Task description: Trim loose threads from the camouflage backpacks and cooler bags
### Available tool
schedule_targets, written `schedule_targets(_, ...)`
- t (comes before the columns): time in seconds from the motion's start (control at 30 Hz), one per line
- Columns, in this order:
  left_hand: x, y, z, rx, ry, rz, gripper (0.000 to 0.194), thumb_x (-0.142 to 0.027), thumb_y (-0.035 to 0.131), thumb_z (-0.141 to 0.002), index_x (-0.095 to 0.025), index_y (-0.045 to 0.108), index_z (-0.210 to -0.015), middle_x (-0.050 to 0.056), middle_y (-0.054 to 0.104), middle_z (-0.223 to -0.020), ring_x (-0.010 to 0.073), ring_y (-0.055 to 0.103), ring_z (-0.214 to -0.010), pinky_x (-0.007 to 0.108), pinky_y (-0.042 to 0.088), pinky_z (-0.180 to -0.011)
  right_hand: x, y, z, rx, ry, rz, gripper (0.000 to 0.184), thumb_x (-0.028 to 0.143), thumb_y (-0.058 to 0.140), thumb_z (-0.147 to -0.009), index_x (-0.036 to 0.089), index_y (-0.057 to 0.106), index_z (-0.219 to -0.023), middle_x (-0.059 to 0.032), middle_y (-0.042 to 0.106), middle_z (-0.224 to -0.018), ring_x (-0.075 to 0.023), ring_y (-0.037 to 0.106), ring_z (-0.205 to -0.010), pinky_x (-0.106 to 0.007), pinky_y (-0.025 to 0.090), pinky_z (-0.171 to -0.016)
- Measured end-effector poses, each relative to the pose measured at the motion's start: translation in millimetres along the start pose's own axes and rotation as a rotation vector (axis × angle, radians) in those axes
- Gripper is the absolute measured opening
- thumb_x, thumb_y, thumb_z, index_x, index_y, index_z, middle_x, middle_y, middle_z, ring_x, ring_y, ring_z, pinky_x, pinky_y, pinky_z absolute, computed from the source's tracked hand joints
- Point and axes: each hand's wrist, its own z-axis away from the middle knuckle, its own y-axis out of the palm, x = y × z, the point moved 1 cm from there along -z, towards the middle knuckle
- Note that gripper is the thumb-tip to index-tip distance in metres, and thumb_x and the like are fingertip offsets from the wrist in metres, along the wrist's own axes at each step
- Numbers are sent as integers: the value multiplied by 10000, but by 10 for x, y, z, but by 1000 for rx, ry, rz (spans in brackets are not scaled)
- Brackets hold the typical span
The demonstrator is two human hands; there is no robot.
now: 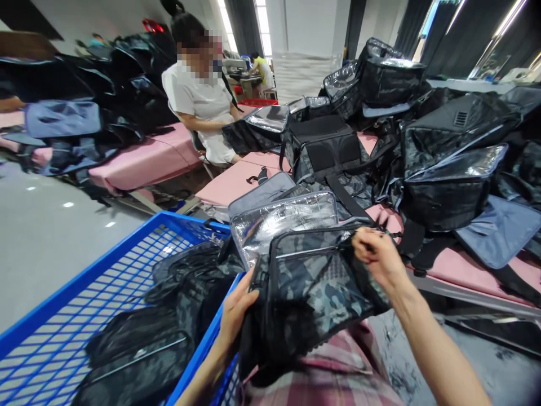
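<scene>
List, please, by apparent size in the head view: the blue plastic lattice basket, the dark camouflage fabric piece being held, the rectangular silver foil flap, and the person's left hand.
1. Blue plastic lattice basket
2. Dark camouflage fabric piece
3. Rectangular silver foil flap
4. Left hand
The flap lies farther back, partly covered.

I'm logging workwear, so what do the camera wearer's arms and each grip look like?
The left forearm and right forearm are bare, without visible sleeve, watch or bracelet. The left grip and right grip are ungloved, with no ring discernible.
</scene>
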Motion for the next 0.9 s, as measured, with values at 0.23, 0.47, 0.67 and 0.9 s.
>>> schedule_targets(0.23, 35, -44, -120, -87, -105, 84, 751, -341, 690, -576, -140, 492, -1272, 73, 540, -1274, 318, 434, -1214, 398, 327, -1045, -237, -1206, -29, -264, 26, -104, 250, 312, 531, -650, 211, 321, -559, 85, 273, -507, -24, 96, -355, -197, 171, -332)
schedule_targets(0.47, 94, -49, -175, -63, -72, 28, 650, -325, 698, -576, -158, 574, -1192, 56, 539, -1279, 298, 383, -1258, 359, 282, -1074, -368, -1223, -64, -429, -25, 72, 228, 350, 553, -659, 199, 406, -573, 62, 366, -521, -39, 193, -369, -213, 197, -368)
schedule_targets(0.67, 136, -92, -178, -20, -92, 34, 594, -318, 679, -615, -202, 578, -1189, 38, 528, -1292, 289, 379, -1263, 370, 254, -1087, -379, -796, 8, -390, -450, 908, 224, 239, 561, -753, 203, 621, -966, -34, 609, -882, -162, 555, -783, -272, 413, -696)
schedule_targets(0.9, 60, -59, -164, -30, -11, -99, 573, -335, 644, -616, -175, 598, -1165, 53, 511, -1303, 295, 337, -1288, 387, 239, -1094, -420, -256, 71, -24, -552, 1221, 262, 338, 538, -832, 207, 590, -1052, -38, 615, -853, -167, 579, -770, -265, 417, -677)
